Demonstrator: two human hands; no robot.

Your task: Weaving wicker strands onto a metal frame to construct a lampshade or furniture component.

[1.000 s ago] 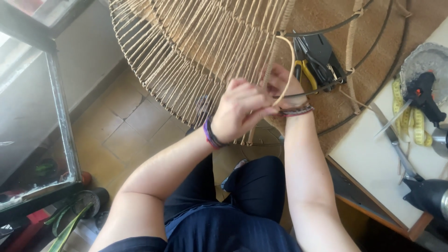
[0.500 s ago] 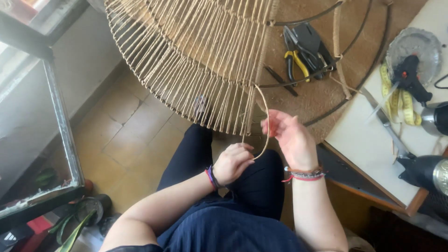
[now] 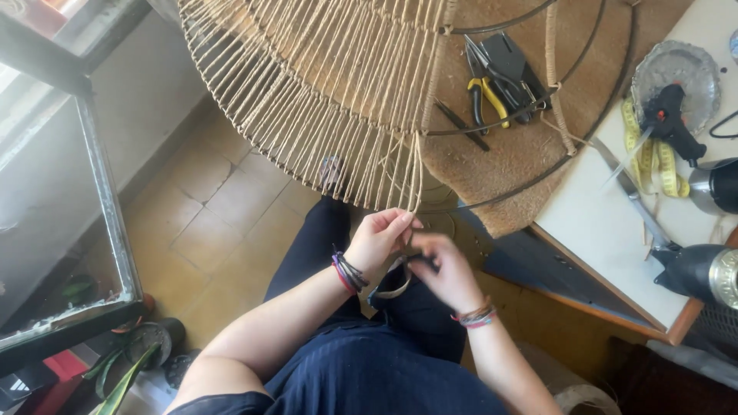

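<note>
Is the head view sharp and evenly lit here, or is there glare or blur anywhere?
Head view: mostly sharp; the woven cord frame and pliers read clearly. Strong daylight washes out the white table and the window side at top left. The right hand is slightly soft; the left hand is crisp. Bottom corners fall into shadow.

Open air lies at frame centre-left, over the tan tiled floor (image 3: 223,223); above it the round woven cord frame with dark metal rings (image 3: 323,92) blocks the upper middle; the white table (image 3: 607,223) with its pliers (image 3: 492,84) and black glue gun (image 3: 670,115) closes the right; a glass-panelled metal frame (image 3: 100,200) bars the left edge.
</note>
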